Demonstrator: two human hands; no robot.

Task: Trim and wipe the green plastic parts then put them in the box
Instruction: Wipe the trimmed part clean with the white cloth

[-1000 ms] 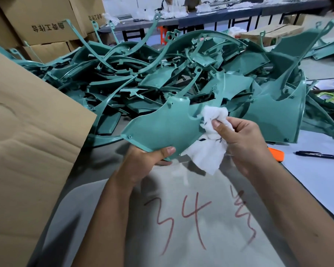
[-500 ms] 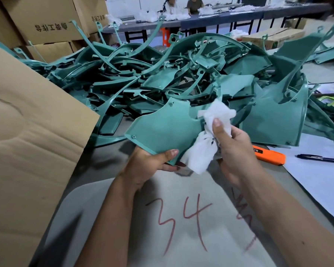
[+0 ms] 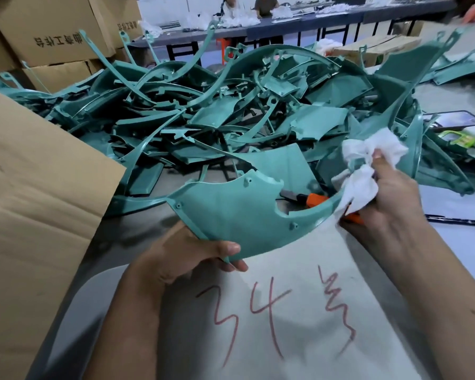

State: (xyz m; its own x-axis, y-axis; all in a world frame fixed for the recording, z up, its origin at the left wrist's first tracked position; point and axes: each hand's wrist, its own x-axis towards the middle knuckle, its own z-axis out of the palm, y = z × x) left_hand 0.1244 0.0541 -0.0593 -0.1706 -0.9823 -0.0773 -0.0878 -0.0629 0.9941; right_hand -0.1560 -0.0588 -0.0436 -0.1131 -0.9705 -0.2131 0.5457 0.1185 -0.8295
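A curved green plastic panel (image 3: 231, 215) is held over the table, its lower edge pinched by my left hand (image 3: 187, 256) with the thumb on top. My right hand (image 3: 392, 204) grips a crumpled white cloth (image 3: 362, 174) against the panel's right tip. Behind both hands a large heap of green plastic parts (image 3: 231, 116) covers the table. The flap of the cardboard box (image 3: 39, 215) stands at the left.
An orange knife (image 3: 316, 200) lies on the table behind the held panel, partly hidden. A black pen (image 3: 458, 221) lies at the right on a white sheet. A sheet with red writing (image 3: 272, 311) lies under my arms. Stacked cardboard boxes (image 3: 52, 31) stand at the back left.
My right hand has slid the cloth rightward along the panel to its right tip. My left hand has turned the panel flatter, and the orange knife now shows behind it.
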